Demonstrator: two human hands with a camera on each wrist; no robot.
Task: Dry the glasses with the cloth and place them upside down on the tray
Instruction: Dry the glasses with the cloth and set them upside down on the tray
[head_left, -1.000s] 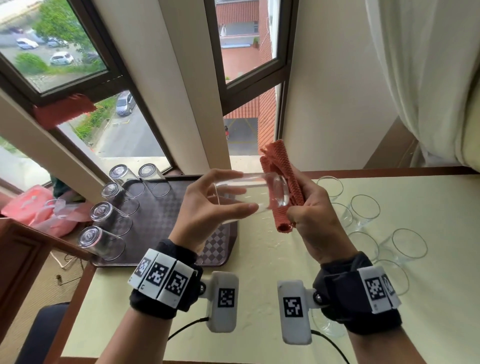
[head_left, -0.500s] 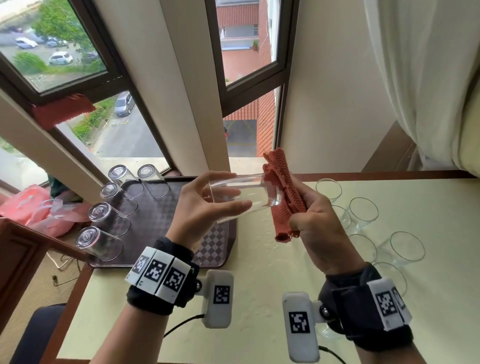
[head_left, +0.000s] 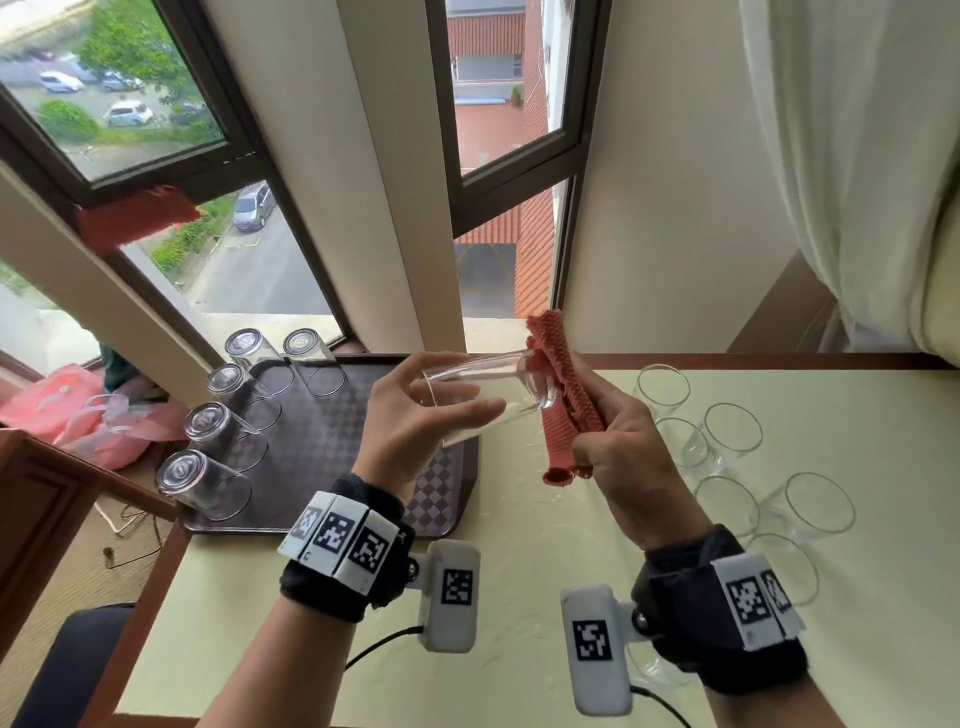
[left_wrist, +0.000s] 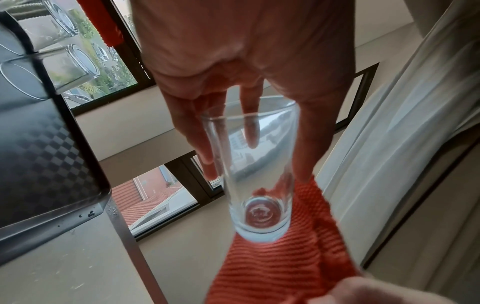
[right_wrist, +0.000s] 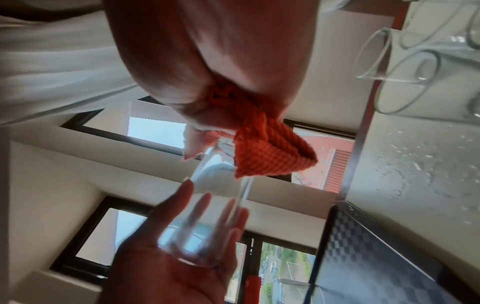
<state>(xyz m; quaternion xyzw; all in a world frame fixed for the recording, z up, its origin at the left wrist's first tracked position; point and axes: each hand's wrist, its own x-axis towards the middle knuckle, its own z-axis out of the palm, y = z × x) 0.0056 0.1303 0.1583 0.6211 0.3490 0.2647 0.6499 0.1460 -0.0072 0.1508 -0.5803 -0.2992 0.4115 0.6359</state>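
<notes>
My left hand (head_left: 415, 415) grips a clear glass (head_left: 483, 387) near its rim and holds it sideways in the air over the tray's right edge. The glass (left_wrist: 255, 176) points its thick base at the orange-red cloth (head_left: 563, 405). My right hand (head_left: 623, 452) grips that bunched cloth (right_wrist: 262, 148) and presses it against the base of the glass (right_wrist: 207, 205). The dark checkered tray (head_left: 332, 441) lies at the table's left and carries several glasses (head_left: 208, 483) standing upside down along its left and far edges.
Several upright glasses (head_left: 727, 436) stand on the pale table (head_left: 519, 571) to the right of my hands. Water drops (right_wrist: 405, 164) lie on the table beside the tray. Windows and a white curtain (head_left: 857, 156) are behind.
Both hands have drifted a little to the left with the glass. The cloth has slid from around the glass body to its base.
</notes>
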